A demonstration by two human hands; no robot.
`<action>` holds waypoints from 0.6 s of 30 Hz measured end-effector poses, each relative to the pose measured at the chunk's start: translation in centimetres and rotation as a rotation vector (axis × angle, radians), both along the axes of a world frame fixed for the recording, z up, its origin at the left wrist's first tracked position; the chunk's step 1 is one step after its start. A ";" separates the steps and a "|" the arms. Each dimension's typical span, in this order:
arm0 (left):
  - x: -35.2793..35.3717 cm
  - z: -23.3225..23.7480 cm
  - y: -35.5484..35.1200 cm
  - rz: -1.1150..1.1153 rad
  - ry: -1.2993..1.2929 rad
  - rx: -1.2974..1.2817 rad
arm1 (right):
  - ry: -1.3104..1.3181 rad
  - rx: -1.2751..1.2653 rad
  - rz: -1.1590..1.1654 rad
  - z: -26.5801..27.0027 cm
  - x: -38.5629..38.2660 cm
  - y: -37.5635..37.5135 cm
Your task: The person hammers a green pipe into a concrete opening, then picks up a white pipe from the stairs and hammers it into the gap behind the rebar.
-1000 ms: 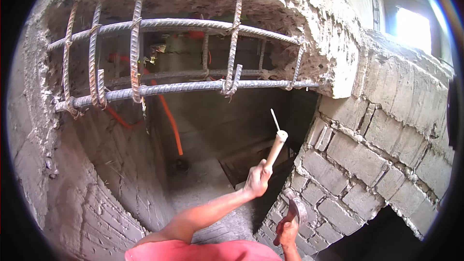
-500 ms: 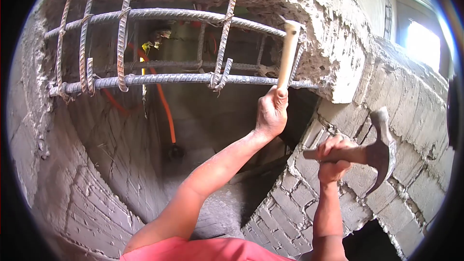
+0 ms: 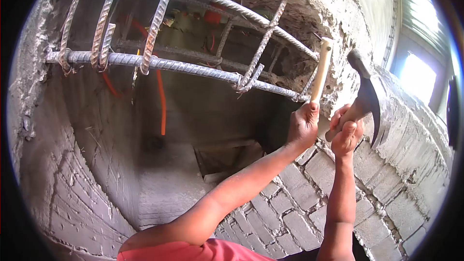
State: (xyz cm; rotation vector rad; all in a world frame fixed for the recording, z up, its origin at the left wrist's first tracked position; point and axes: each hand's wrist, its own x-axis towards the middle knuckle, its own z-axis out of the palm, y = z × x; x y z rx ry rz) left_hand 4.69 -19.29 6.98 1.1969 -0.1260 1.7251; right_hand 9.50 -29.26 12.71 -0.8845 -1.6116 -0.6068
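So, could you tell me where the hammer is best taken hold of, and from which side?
Take the hammer by the lower end of its handle, from below, as the right hand does. The handle slants up to the heavy head, which sits close to the concrete and the pale tool in the left hand, so only the low end is free.

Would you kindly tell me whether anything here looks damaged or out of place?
Yes: the concrete beam over the opening is broken away, leaving its rebar bare and rusty in places. The ragged edge is at the right, where the left hand holds a pale-handled tool and the right hand a hammer.
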 end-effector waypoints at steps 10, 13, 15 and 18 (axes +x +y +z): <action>5.9 0.7 1.7 -0.127 -0.225 -0.033 | -0.085 0.064 0.158 -0.6 -0.8 -2.2; 6.6 1.1 1.2 -0.274 -0.220 -0.049 | -0.067 0.025 0.104 -0.1 -0.5 -3.0; 6.4 1.3 0.5 -0.221 -0.254 -0.085 | -0.039 -0.017 0.062 0.2 -0.7 -3.4; 6.4 1.0 0.3 -0.219 -0.270 -0.084 | -0.003 -0.072 0.022 0.3 -0.6 -3.6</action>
